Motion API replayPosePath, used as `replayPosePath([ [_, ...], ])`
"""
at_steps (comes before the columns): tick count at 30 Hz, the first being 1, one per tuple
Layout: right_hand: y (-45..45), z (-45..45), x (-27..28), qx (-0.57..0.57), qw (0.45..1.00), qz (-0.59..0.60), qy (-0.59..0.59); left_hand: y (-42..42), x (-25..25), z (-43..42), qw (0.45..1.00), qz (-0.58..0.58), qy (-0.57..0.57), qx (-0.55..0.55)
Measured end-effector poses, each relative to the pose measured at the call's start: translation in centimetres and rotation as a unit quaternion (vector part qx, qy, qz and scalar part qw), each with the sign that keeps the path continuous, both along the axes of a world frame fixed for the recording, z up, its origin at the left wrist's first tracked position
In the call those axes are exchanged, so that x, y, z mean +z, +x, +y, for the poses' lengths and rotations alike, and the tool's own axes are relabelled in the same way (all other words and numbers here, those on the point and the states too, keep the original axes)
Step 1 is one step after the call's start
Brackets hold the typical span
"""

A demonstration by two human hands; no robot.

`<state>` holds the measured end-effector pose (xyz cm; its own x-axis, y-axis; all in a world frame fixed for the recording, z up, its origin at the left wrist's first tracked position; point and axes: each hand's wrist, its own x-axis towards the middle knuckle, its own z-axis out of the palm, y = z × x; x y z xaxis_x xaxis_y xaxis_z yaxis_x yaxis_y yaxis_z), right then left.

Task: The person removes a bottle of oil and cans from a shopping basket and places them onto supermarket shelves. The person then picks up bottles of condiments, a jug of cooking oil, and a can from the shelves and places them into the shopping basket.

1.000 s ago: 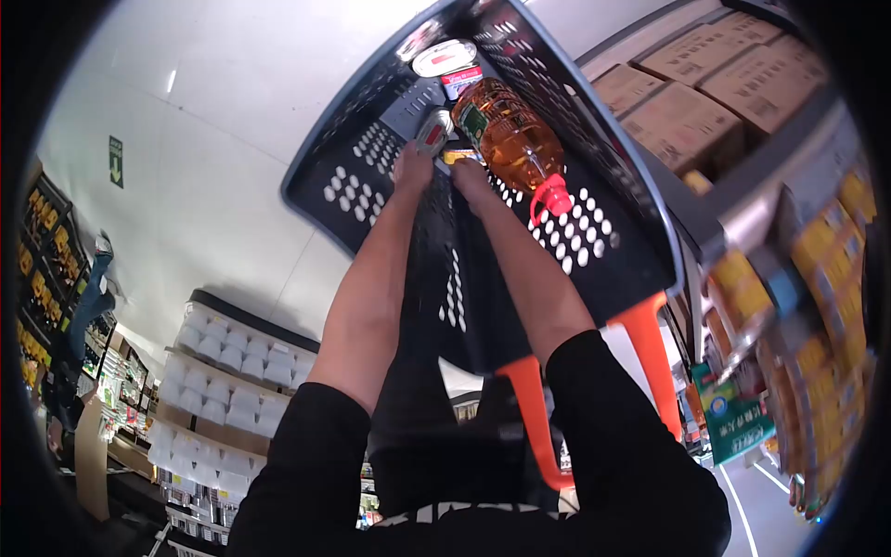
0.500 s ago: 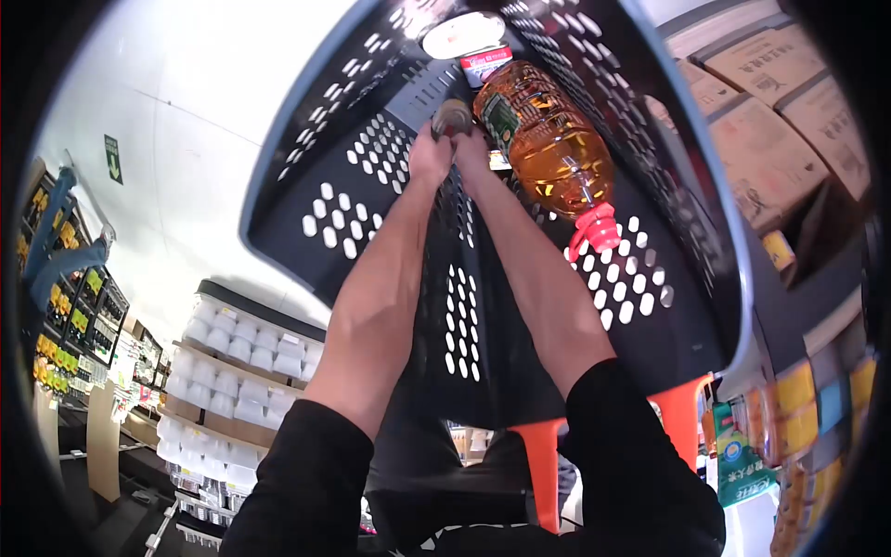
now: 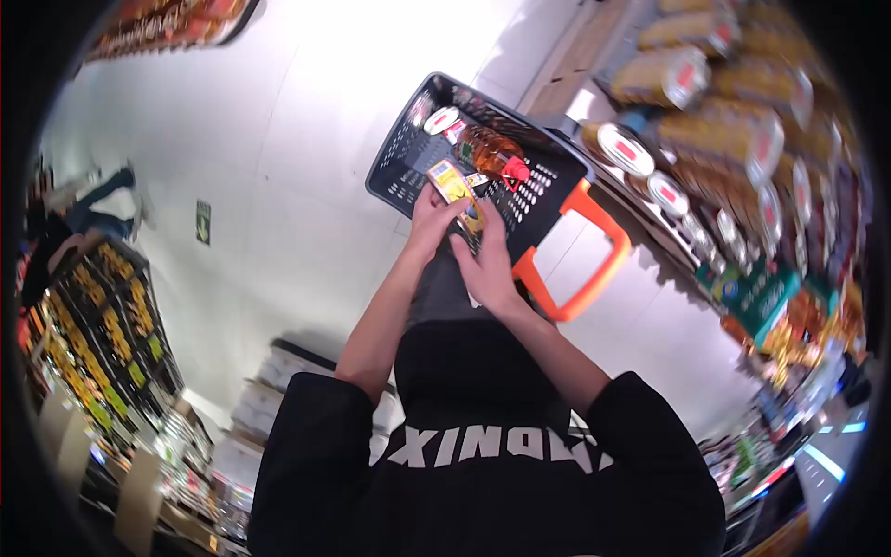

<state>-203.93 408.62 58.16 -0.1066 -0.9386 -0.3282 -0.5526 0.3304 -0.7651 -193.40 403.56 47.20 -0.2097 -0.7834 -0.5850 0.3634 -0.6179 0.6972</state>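
Note:
My left hand (image 3: 431,223) is closed around the left side of a small yellow package (image 3: 452,186) with a printed label, which looks like a slim box. Against its lower right end my right hand (image 3: 490,260) is closed too, thumb and fingers on either side. Both hands are above the near part of a dark grey shopping basket (image 3: 388,148) with an orange handle (image 3: 613,265). In the basket lies a large bottle of amber oil (image 3: 492,148) with a red cap. Beside it are a white oval-topped item (image 3: 442,120) and a small red-and-white pack.
On the right, shelves hold rows of large golden-brown packages (image 3: 724,130) and a green bag (image 3: 766,302). A black display rack (image 3: 116,325) with yellow-labelled goods stands at the left. A floor sign with an arrow (image 3: 202,223) is on the pale floor.
My hands have come up out of the basket toward me, and the yellow package now shows between them. The basket appears smaller and farther away, its orange handle fully in view.

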Motion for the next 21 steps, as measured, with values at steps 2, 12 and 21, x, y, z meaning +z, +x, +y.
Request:
replayPosePath([
  [2,-2.2,3.1,6.2,-0.049,0.998,0.024,-0.042,1.3,7.7,0.4,0.99,0.093,0.077,-0.068],
  [12,-12.0,16.0,24.2,-0.249,0.889,-0.313,-0.221,-11.4,29.4,7.1,0.88,0.283,-0.12,-0.362],
  [21,-29.4,27.1,27.1,-0.353,0.837,-0.335,-0.25,-30.2,35.0,18.2,0.875,0.152,-0.262,-0.379],
])
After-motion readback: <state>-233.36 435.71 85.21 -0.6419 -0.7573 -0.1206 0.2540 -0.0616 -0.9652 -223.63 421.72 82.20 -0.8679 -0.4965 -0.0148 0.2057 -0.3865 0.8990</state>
